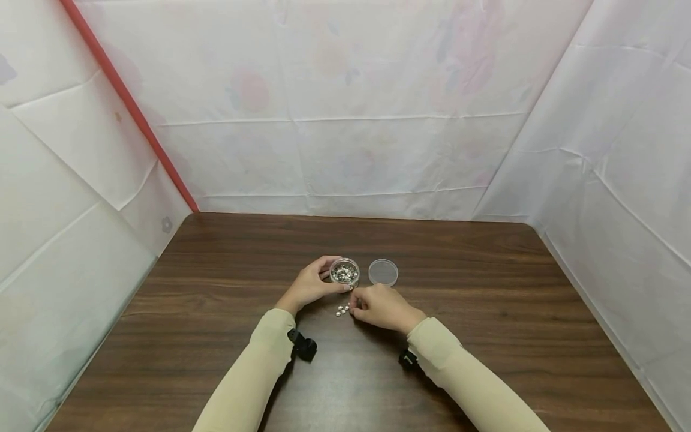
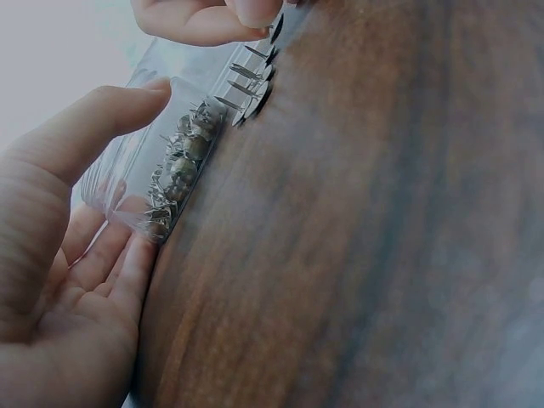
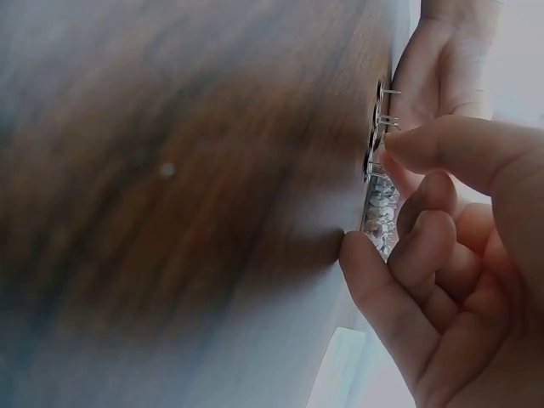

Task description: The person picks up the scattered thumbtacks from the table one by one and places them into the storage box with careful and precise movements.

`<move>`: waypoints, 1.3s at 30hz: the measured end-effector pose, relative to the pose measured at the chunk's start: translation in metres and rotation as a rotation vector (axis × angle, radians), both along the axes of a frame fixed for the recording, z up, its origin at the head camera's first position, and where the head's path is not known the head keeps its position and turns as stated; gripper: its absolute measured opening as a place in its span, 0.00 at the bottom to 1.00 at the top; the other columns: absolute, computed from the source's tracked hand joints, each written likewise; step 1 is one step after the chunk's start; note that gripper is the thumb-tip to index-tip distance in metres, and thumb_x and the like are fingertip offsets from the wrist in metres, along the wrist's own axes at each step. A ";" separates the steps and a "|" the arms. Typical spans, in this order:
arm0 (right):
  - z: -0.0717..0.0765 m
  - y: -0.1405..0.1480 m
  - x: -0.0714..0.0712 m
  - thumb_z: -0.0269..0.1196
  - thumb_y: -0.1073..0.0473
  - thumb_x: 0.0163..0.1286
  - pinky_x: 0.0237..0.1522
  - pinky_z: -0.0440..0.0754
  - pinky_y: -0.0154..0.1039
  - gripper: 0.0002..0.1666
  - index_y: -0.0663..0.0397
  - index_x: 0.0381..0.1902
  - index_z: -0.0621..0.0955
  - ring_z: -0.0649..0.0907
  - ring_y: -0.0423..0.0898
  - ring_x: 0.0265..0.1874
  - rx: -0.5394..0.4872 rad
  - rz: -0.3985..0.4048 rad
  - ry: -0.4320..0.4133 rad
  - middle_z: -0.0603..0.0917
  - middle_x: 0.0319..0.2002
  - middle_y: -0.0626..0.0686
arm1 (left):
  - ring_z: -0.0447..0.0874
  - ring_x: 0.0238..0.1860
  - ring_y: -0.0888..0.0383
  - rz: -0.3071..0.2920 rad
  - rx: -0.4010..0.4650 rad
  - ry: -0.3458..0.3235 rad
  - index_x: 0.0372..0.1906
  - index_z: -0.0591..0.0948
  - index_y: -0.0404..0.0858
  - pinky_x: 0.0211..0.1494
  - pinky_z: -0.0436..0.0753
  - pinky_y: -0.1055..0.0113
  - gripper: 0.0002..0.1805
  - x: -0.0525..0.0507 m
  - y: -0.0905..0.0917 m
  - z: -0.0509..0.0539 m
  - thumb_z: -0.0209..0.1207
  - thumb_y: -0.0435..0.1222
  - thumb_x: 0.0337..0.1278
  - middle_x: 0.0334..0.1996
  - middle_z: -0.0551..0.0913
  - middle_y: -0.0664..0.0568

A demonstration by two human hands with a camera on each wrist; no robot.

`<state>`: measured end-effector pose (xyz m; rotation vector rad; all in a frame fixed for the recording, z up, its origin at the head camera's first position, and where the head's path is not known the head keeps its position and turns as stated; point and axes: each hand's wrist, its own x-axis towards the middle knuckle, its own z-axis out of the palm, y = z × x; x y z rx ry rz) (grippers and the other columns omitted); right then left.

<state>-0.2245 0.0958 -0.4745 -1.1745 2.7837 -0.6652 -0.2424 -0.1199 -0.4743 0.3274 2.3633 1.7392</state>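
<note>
A round clear container (image 1: 344, 272) filled with silver thumbtacks stands on the table; the left hand (image 1: 313, 286) grips it, thumb in front and fingers round the far left side. In the left wrist view tacks (image 2: 183, 166) show through its wall. Just in front, several loose tacks (image 1: 342, 310) lie in a small group, pins upward in both wrist views. At their right end the right hand (image 1: 384, 308) pinches a tack (image 2: 276, 28) between thumb and fingertips, its other fingers curled in the right wrist view (image 3: 459, 263). The pinch is partly hidden.
A round clear lid (image 1: 383, 272) lies flat to the right of the container, just beyond the right hand. The brown wood table (image 1: 459, 258) is bordered by white cloth walls (image 1: 345, 156), with a red strip (image 1: 129, 102) at the back left.
</note>
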 end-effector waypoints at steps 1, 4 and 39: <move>0.000 0.000 0.000 0.67 0.60 0.66 0.21 0.72 0.31 0.04 0.45 0.32 0.82 0.72 0.32 0.18 -0.005 0.004 -0.004 0.73 0.18 0.36 | 0.72 0.67 0.43 0.000 -0.001 -0.002 0.69 0.73 0.37 0.66 0.75 0.51 0.39 0.000 0.000 0.000 0.76 0.34 0.51 0.66 0.73 0.41; 0.001 0.002 -0.001 0.66 0.61 0.68 0.21 0.72 0.30 0.04 0.46 0.33 0.82 0.71 0.32 0.17 -0.031 0.019 -0.040 0.73 0.17 0.36 | 0.72 0.66 0.43 -0.004 0.001 0.004 0.69 0.73 0.37 0.65 0.75 0.50 0.38 0.000 0.000 0.000 0.75 0.34 0.51 0.66 0.73 0.40; 0.022 0.001 -0.025 0.64 0.59 0.72 0.18 0.69 0.29 0.02 0.50 0.38 0.82 0.68 0.32 0.13 -0.168 -0.053 0.017 0.75 0.18 0.41 | 0.71 0.67 0.48 -0.007 0.000 0.005 0.68 0.74 0.47 0.66 0.75 0.52 0.41 -0.020 -0.005 -0.034 0.78 0.43 0.46 0.66 0.73 0.50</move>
